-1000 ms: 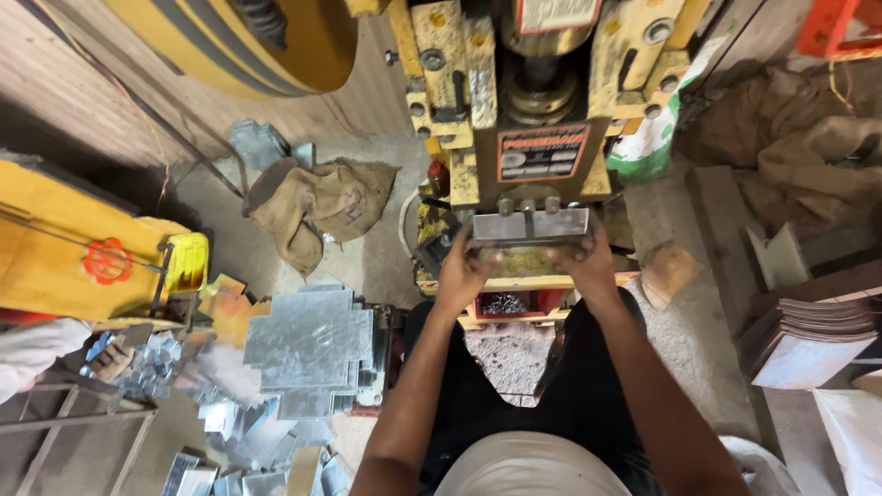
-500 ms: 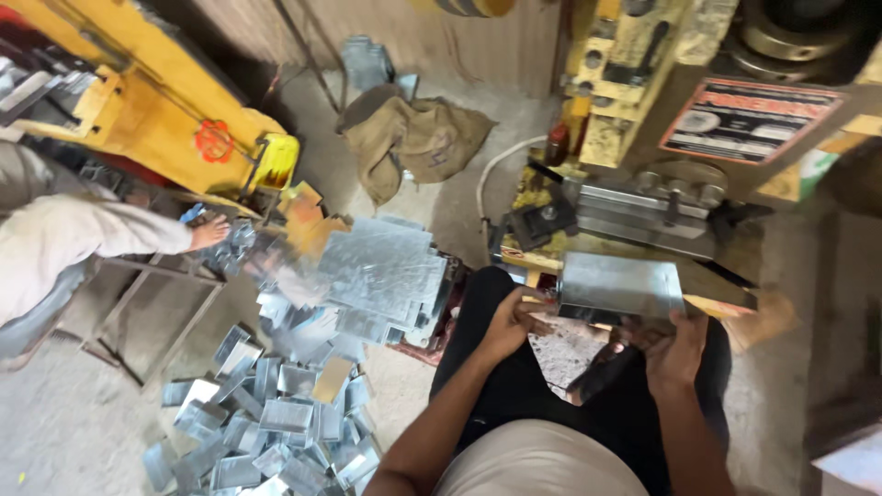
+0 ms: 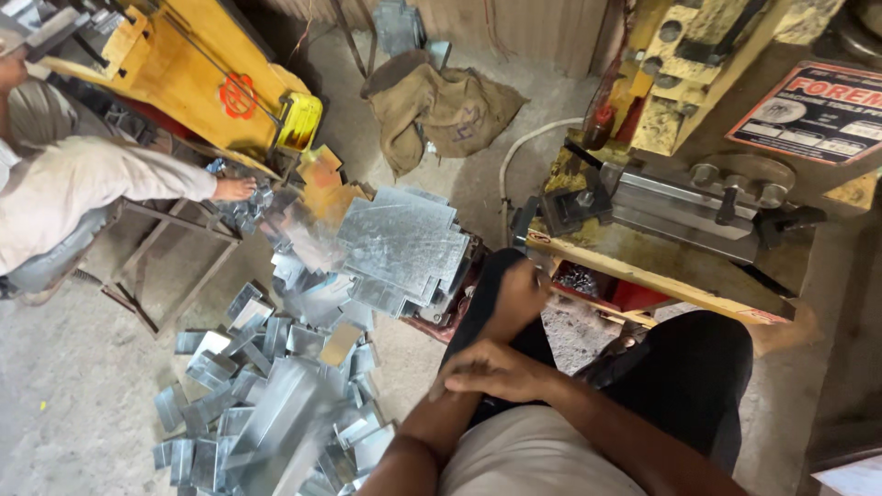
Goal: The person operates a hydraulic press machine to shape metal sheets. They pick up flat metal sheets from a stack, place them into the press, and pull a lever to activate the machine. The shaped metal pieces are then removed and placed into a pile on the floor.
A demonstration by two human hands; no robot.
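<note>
Left hand (image 3: 519,296) reaches out over the left knee toward the sheet stack (image 3: 404,241), fingers curled loosely, gripping nothing visible. Right hand (image 3: 487,369) lies across the left forearm, fingers spread flat, open, empty. Sheet stack sits on a low stand just left of the left hand, flat galvanized plates, near but not touching. Bent pieces (image 3: 266,404) are heaped on the floor below the stack, one blurred piece over the heap. Press (image 3: 698,156), yellow, stands at right in front of the knees. Burlap sack (image 3: 441,110) lies on the floor behind. A co-worker's hand (image 3: 234,189) touches small parts at a yellow machine (image 3: 184,73), far left.
</note>
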